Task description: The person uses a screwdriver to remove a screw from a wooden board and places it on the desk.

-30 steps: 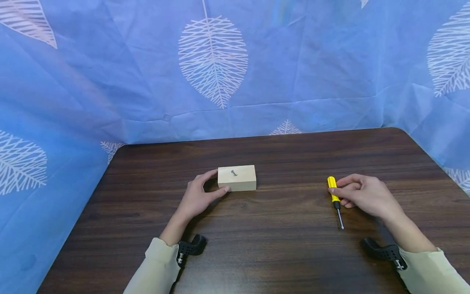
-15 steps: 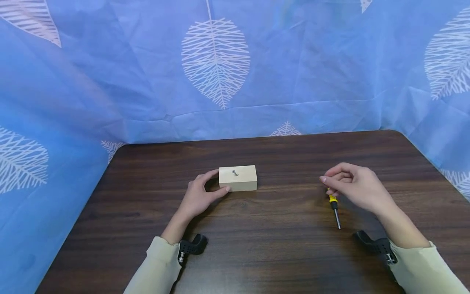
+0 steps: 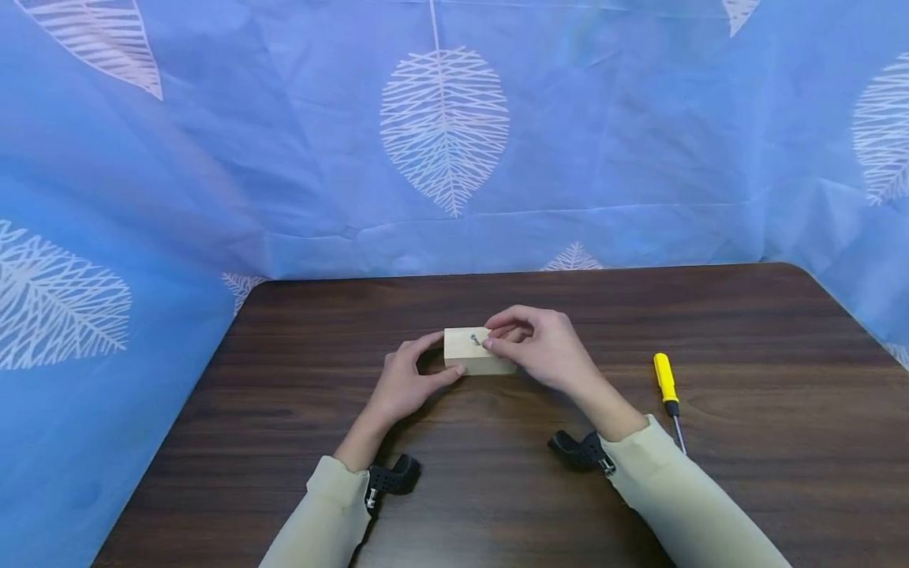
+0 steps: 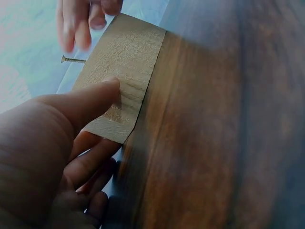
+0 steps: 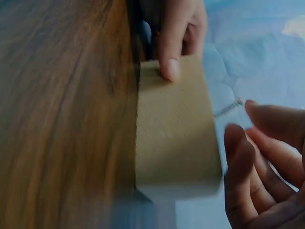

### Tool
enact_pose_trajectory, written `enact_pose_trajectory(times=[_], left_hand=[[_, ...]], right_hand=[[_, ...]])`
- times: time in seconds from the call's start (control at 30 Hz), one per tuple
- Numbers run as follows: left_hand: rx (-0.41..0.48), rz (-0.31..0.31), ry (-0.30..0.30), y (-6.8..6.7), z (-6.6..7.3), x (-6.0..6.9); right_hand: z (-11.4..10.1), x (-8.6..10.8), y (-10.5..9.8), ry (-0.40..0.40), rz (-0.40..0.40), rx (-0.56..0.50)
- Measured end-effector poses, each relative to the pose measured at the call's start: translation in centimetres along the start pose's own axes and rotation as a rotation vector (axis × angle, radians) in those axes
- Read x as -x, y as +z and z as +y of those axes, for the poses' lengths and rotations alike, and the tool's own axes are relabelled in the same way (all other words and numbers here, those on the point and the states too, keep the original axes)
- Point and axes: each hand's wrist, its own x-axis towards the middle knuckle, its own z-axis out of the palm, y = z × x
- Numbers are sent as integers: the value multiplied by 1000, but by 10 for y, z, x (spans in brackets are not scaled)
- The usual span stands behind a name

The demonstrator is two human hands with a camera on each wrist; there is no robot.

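A pale wooden block (image 3: 480,364) lies on the dark wood table, with a metal screw (image 3: 475,339) standing up from its top. In the left wrist view the threaded screw (image 4: 73,60) projects from the block (image 4: 126,52). My left hand (image 3: 409,384) holds the block's left end, thumb on the near side and fingers around the far side. Over the block's right part is my right hand (image 3: 543,347), its thumb and bent fingers close to the screw. The right wrist view shows those fingers (image 5: 238,148) apart from the screw (image 5: 228,109), with nothing held.
A screwdriver (image 3: 665,377) with a yellow handle lies on the table (image 3: 298,394) to the right, beside my right forearm, which covers its tip. A blue cloth (image 3: 305,142) with white leaf prints hangs behind the table's far edge.
My right hand has left the screwdriver on the table and moved left to the block. The left hand stays on the block. The head view has shifted slightly.
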Motion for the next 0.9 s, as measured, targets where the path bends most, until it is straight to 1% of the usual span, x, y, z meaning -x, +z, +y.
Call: enact_pose_trajectory(times=[0.07, 0.2, 0.27, 0.37, 0.47, 0.57, 0.73, 0.9], left_hand=[[-2, -6, 9, 2, 1, 0], [0, 2, 25, 2, 2, 0], [2, 6, 23, 2, 2, 0], [0, 7, 11, 1, 1, 1], [-1, 10, -4, 0, 0, 2], [4, 11, -9, 0, 0, 2], [2, 4, -9, 1, 1, 2], [1, 9, -17, 1, 1, 1]], right_hand=[[-1, -5, 7, 6, 14, 19], [-3, -10, 14, 9, 40, 47], [-4, -11, 16, 6, 50, 56], [-5, -12, 20, -21, 57, 66], [-6, -12, 23, -42, 73, 61], [-6, -11, 24, -50, 86, 24], [-7, -7, 17, -23, 82, -43], [-2, 3, 0, 36, 103, -41]])
